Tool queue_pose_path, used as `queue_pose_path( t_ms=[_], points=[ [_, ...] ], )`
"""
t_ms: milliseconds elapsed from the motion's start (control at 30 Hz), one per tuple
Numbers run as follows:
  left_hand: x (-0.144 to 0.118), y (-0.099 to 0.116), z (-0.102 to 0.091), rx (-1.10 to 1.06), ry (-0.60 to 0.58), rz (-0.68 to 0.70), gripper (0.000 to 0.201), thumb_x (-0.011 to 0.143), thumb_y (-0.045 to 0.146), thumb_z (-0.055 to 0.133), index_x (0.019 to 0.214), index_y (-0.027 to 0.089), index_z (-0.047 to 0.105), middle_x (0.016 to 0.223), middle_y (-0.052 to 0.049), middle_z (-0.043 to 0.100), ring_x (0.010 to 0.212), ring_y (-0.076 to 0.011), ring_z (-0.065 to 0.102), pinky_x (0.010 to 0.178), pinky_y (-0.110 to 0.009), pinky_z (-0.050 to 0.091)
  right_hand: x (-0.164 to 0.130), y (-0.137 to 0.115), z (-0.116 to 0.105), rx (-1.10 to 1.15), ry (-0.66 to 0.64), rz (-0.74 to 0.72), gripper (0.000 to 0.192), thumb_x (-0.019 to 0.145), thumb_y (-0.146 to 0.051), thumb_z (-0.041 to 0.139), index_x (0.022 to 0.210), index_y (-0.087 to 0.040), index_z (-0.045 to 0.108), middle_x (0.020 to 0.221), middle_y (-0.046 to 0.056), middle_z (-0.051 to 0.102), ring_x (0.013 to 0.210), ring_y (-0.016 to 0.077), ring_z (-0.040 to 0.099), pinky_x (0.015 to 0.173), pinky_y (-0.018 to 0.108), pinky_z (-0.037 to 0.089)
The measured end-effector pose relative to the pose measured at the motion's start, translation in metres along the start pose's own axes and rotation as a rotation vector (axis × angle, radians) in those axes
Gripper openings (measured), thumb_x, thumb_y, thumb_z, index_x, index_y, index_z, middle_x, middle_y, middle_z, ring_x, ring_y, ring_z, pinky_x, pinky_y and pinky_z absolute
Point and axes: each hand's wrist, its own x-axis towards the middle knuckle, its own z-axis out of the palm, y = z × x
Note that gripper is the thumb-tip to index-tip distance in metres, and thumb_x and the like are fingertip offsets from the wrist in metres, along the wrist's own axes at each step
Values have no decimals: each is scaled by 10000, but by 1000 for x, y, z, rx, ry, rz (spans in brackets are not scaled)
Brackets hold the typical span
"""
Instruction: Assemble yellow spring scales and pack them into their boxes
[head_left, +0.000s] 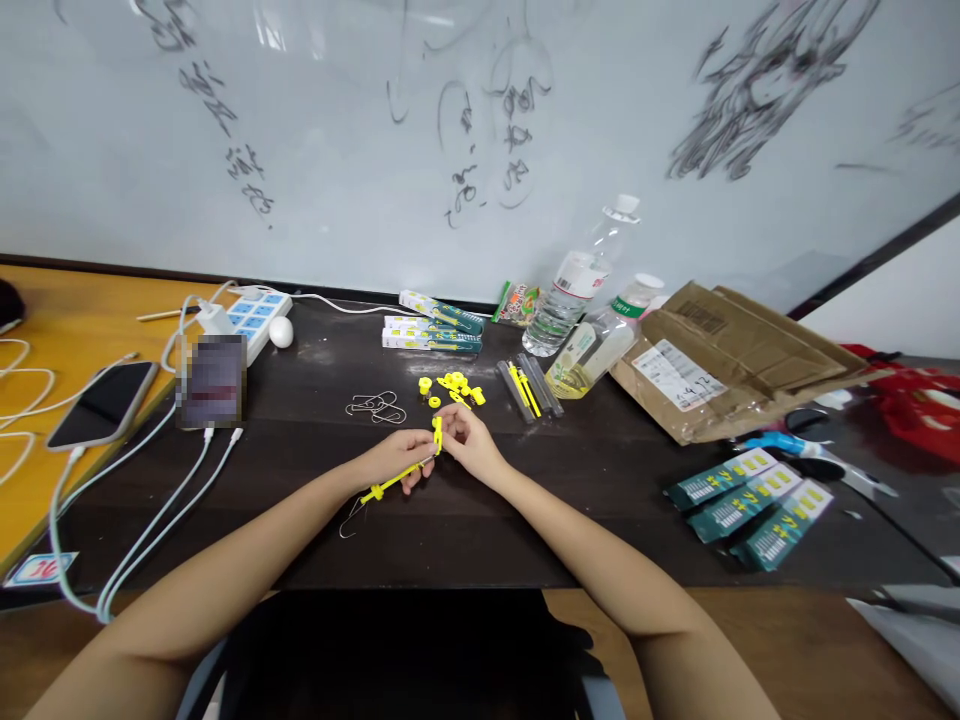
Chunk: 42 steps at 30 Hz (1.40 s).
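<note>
My left hand grips a thin yellow rod with a metal wire hook hanging off its lower end. My right hand pinches a small yellow piece at the rod's upper tip. Both hands meet over the middle of the dark table. Just beyond them lie several loose small yellow parts and a little pile of wire hooks.
Packaged boxes lie at the back, two clear bottles and a flattened cardboard box to the right, green packets near the right front. A power strip, cables and a phone sit left. A whiteboard stands behind.
</note>
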Motion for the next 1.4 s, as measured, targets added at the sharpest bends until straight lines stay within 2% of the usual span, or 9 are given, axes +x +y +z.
queue_pose_path(
  t_ms=[233, 433, 600, 733, 867, 1000, 1100, 1200, 1400],
  points=[
    [1, 5, 2, -96, 144, -41, 397, 785, 545, 573, 842, 164, 475, 650, 36, 558, 444, -75, 572, 407, -188, 495, -2, 2, -2, -209, 13, -66, 185, 832, -225, 463, 1012, -197, 498, 730, -26, 524, 575, 104, 509, 581, 238, 434],
    [0, 6, -1, -70, 260, 43, 342, 849, 507, 486, 763, 197, 372, 552, 66, 534, 344, -67, 489, 310, -159, 402, 11, -9, -50, -904, 240, -121, 144, 866, -238, 442, 940, -186, 554, 943, 95, 580, 904, 221, 555, 771, 316, 440],
    [-3, 6, 1, 11, 211, 106, 350, 868, 513, 450, 740, 204, 344, 422, 97, 470, 242, -39, 344, 257, -116, 231, 17, -9, -95, -1333, 332, 213, 238, 859, -316, 502, 1009, -137, 546, 1021, 175, 588, 948, 287, 577, 720, 343, 451],
    [-4, 8, 2, 60, 206, 70, 343, 858, 510, 461, 739, 199, 381, 384, 105, 437, 225, -35, 301, 253, -120, 200, 19, -1, -102, -1370, 205, 484, 342, 847, -391, 532, 1055, -120, 549, 953, 187, 641, 867, 298, 643, 685, 363, 471],
    [-5, 10, 3, 64, 221, 66, 339, 857, 520, 460, 759, 199, 415, 362, 112, 396, 226, -36, 255, 256, -131, 189, 22, 0, -104, -1347, 198, 568, 328, 837, -373, 524, 1027, -109, 570, 892, 181, 667, 846, 295, 664, 688, 356, 470],
    [-4, 9, 1, 18, 208, 71, 353, 850, 536, 469, 762, 198, 415, 378, 121, 366, 241, -29, 238, 255, -126, 198, 26, -1, -112, -1103, 272, 514, 235, 783, -386, 556, 793, -152, 573, 739, 98, 645, 730, 229, 641, 620, 300, 449],
    [-4, 8, 1, 22, 185, 64, 356, 851, 537, 469, 759, 198, 412, 385, 120, 360, 250, -30, 251, 255, -120, 198, 27, 1, -107, -512, 282, 378, 317, 775, -459, 554, 636, -193, 452, 523, -24, 499, 469, 110, 485, 460, 222, 378],
    [-5, 8, 2, 47, 136, 46, 343, 854, 519, 470, 754, 195, 416, 393, 117, 364, 258, -30, 255, 253, -119, 208, 27, 1, -87, 155, 207, 293, 398, 755, -553, 575, 657, -205, 407, 473, -73, 441, 355, 56, 332, 352, 190, 327],
    [-8, 9, 5, 105, 98, 24, 327, 865, 494, 455, 745, 193, 409, 398, 112, 368, 263, -30, 265, 252, -118, 199, 23, 2, -51, 543, 106, 333, 361, 745, -503, 647, 746, -198, 454, 553, -36, 582, 401, 81, 484, 371, 206, 451]
  ],
)
